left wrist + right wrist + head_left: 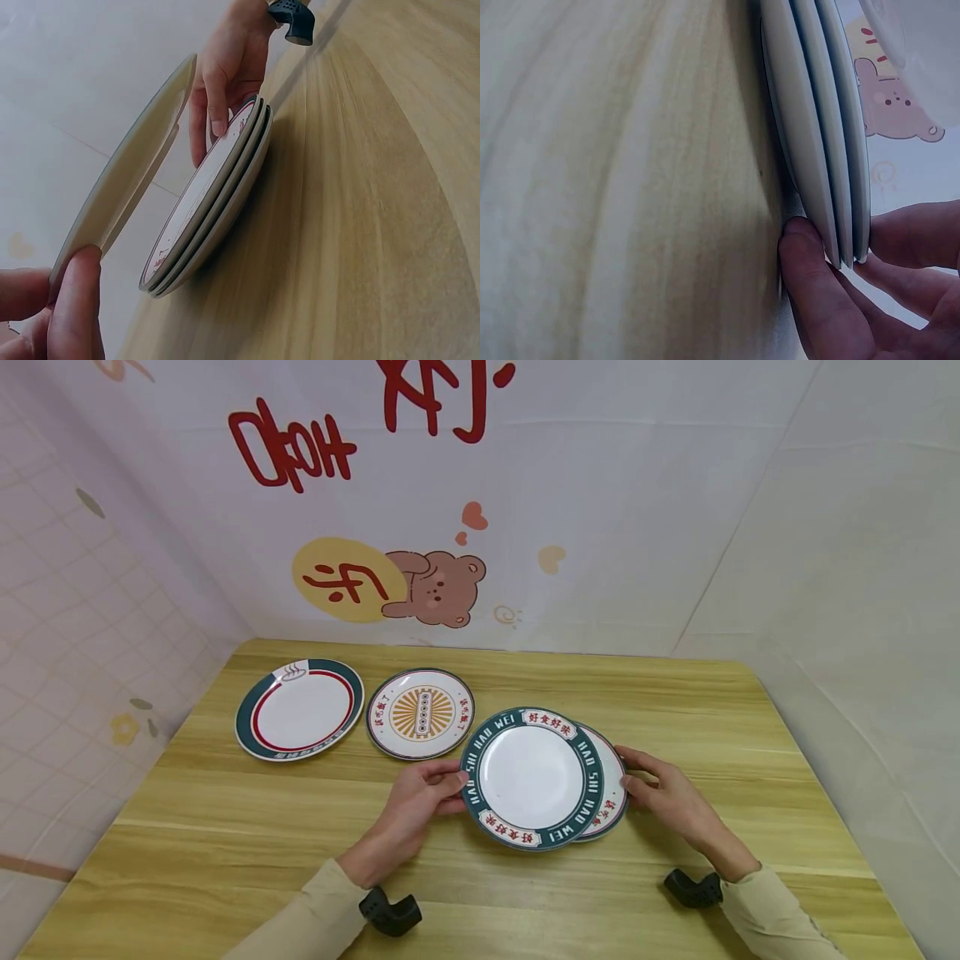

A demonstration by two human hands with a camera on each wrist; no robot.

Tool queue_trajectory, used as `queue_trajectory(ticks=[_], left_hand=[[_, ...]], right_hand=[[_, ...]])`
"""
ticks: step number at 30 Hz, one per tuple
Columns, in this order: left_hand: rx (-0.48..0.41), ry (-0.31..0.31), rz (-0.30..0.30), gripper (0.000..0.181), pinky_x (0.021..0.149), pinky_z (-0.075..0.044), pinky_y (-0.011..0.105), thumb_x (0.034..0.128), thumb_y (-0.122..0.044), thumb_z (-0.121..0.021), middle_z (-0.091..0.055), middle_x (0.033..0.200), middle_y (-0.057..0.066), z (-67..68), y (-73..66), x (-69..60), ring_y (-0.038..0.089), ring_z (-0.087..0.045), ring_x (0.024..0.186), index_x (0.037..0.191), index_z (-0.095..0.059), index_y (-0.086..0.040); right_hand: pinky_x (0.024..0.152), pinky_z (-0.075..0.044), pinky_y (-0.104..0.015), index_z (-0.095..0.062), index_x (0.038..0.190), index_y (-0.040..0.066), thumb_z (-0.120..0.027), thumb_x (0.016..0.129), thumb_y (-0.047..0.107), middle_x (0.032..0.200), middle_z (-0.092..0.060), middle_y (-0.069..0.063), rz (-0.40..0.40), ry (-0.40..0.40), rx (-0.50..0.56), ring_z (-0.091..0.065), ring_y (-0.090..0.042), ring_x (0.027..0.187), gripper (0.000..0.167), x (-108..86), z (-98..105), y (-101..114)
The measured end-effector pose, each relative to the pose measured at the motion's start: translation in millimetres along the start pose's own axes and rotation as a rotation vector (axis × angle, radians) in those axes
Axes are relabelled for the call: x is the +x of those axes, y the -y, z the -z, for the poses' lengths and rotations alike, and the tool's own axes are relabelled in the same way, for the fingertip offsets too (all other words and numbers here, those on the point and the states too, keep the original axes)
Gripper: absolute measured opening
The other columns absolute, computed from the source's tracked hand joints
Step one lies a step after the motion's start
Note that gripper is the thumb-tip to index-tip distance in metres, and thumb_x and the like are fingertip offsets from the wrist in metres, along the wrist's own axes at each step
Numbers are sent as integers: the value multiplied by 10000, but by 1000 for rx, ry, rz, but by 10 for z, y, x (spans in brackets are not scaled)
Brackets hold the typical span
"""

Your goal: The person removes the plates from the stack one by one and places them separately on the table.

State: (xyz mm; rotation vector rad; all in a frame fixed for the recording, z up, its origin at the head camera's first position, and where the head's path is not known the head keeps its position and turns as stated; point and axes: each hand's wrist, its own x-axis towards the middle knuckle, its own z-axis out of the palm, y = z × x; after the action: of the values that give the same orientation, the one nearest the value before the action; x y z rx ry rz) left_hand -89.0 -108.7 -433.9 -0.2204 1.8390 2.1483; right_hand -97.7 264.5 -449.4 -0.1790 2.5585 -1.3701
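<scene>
My left hand (412, 810) pinches the left edge of a white plate (531, 778) with a green lettered rim. In the left wrist view this plate is tilted and raised above a stack of three plates (214, 199), with a gap between them. The green-rimmed plate hides most of the stack in the head view. At the stack's right edge, my right hand (667, 795) grips the rims between thumb and fingers. The right wrist view shows the three rims (817, 127) one against another, close to the tabletop.
A plate with green and red rings (303, 710) lies at the back left of the wooden table (247, 852). Beside it is a smaller plate with an orange sunburst (420, 714). A printed cloth (600, 485) hangs behind the table.
</scene>
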Motion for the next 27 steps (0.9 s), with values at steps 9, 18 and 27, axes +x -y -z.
queue_trajectory(ticks=[9,18,27], left_hand=[[-42,-11,17,321,806,-641,321,996,8,-637,-695,1080,170,140,0,-38,192,-716,859,1296,-613,119],[-36,-58,41,289,834,-636,346,1009,2,-627,-715,1088,164,336,-45,-108,211,-732,894,1280,-632,103],[-17,-87,39,319,818,-636,317,1013,4,-620,-716,1061,145,552,-87,-155,184,-732,874,1304,-594,133]], right_hand=[[898,-618,-346,-404,1565,-1,-573,1069,147,1501,-456,-305,1,1,17,-518,-494,1318,544,-3,1,8],[880,-614,-303,-400,1564,-12,-578,1069,149,1507,-451,-305,5,13,36,-522,-479,1318,551,2,14,16],[834,-613,-262,-411,1557,-16,-583,1064,133,1469,-486,-303,17,10,64,-555,-429,1280,543,8,8,6]])
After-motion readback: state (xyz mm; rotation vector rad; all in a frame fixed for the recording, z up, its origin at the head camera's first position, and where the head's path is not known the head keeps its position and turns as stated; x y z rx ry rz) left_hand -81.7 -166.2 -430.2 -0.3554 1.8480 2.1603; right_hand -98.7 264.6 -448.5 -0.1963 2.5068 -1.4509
